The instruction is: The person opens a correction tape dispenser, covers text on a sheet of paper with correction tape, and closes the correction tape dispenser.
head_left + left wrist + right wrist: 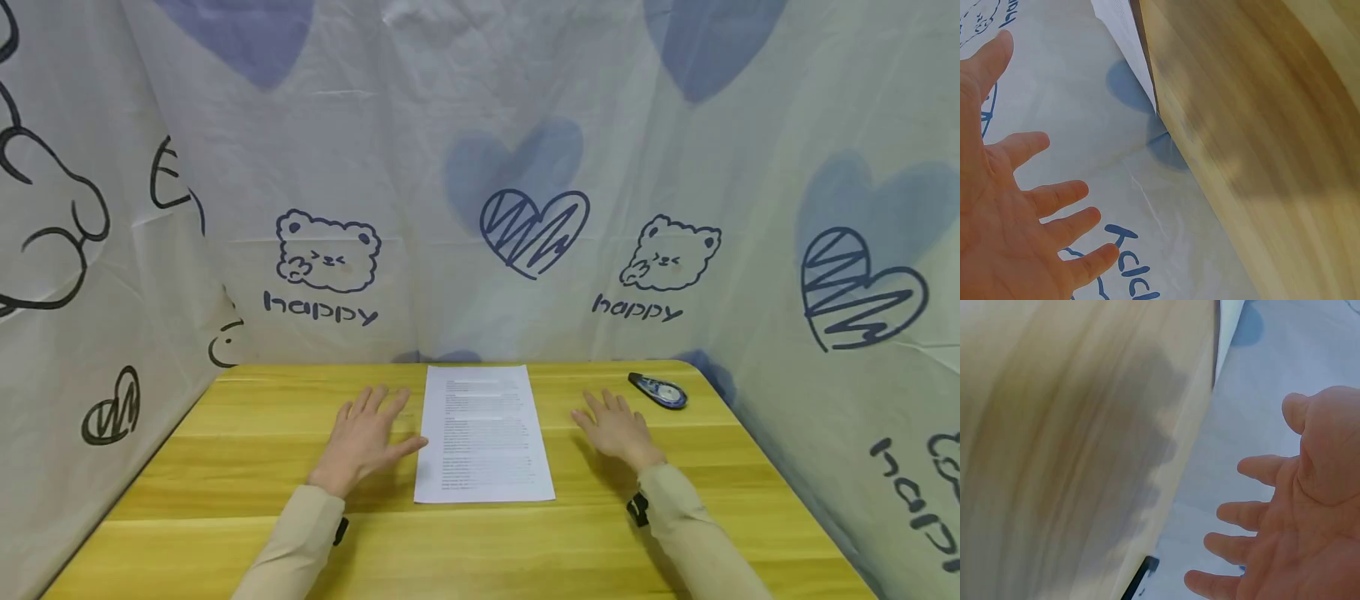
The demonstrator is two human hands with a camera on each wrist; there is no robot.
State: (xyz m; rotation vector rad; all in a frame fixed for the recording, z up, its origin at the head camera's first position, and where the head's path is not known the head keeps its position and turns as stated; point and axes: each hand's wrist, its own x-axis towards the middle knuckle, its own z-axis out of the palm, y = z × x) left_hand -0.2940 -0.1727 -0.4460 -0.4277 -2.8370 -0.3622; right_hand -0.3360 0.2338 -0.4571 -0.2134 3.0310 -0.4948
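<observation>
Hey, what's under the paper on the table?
The paper lies on the table, whose wood-grain top shows around it. The area directly beneath is covered, so I can't tell whether anything else is there.

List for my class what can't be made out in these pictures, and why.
Printed sheet, head view: wording too small and blurred to read.
Correction tape, head view: any markings too small to make out.
Black device at the left wrist, head view: mostly hidden by the left sleeve.
Right hand, right wrist view: partly cut off by the right edge.
</observation>
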